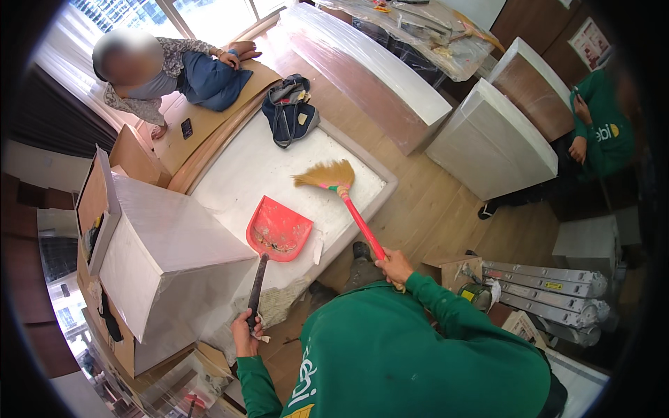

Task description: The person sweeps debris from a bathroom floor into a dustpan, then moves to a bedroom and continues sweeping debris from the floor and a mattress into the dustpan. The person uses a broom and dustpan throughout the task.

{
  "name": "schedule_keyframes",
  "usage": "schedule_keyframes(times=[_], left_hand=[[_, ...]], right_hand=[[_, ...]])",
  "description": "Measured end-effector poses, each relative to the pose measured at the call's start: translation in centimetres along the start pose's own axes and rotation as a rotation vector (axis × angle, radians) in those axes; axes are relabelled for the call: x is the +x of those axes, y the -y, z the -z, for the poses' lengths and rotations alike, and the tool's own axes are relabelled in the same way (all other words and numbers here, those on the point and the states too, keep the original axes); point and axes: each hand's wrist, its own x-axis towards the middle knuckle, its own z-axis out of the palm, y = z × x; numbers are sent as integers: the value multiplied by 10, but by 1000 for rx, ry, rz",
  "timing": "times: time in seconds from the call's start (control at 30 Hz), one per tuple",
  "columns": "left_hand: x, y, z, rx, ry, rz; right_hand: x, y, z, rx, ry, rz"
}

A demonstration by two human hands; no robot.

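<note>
My left hand (247, 332) is closed around the black handle of a red dustpan (280, 230). Bits of debris lie in the pan, which rests on a white, padded-looking platform (237, 171). In my right hand (395, 268) is the red handle of a broom (361, 221). Its straw-coloured bristles fan out to the left over the platform, to the right of and beyond the dustpan, apart from it. A small white scrap (318, 251) lies beside the pan's right edge.
A dark blue bag (289, 111) lies on the platform's far end. Beyond it a person (209, 73) sits on cardboard near a phone (187, 128). Wrapped furniture (174, 237) stands left. At right are wrapped cabinets (488, 139), another person (603, 125) and a folded ladder (543, 292).
</note>
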Motion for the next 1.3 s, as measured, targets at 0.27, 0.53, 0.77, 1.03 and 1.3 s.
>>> schedule_keyframes(times=[0.27,0.53,0.77,1.03,1.3], left_hand=[[23,-25,-7,106,32,-28],[20,-32,-5,176,59,-10],[30,-34,-10,218,96,3],[52,-58,-20,355,102,-20],[75,-78,-40,412,82,-41]], right_hand=[[50,38,17,-395,-182,307],[33,-10,-2,-123,-230,-29],[-79,-3,-33,366,-133,-79],[-72,10,-4,370,-222,-95],[-72,24,-31,428,-106,-189]])
